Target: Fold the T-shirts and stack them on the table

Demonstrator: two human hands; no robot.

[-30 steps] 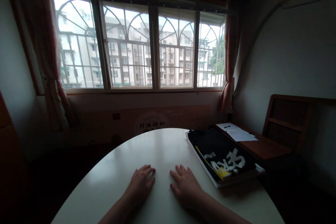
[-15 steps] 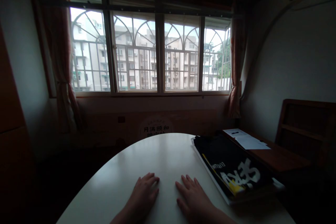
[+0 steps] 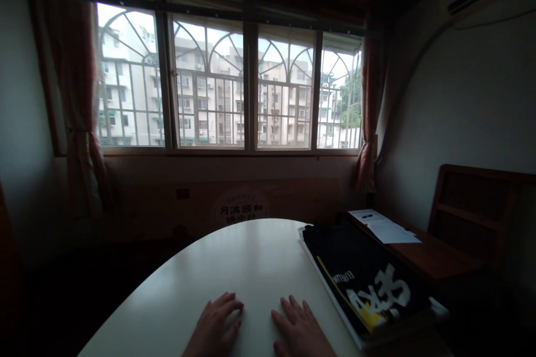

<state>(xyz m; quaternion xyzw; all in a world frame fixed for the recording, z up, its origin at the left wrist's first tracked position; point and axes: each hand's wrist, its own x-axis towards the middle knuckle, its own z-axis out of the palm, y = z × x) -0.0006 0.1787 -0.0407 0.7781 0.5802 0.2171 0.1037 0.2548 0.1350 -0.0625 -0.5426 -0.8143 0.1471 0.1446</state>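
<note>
My left hand (image 3: 216,324) rests palm down on the white round table (image 3: 167,295), its fingers a little curved and apart, with nothing in it. To its right, across a gap, my right hand (image 3: 298,326) also lies palm down, fingers spread and holding nothing. Nearest to my right hand is a black bag-like item (image 3: 360,279) with large white and yellow lettering, lying flat at the table's right side over something with a white edge. The wrists are cut off by the bottom of the view.
White papers (image 3: 387,228) with a dark object on them lie on a brown wooden surface (image 3: 448,254) at the right. Behind it stands a wooden chair back (image 3: 469,212). A wide barred window (image 3: 226,95) with tied curtains (image 3: 81,173) is ahead.
The view has tilted up and shifted slightly, so the table, the black item and both hands appear lower and a little further left. Both hands keep the same pose on the table.
</note>
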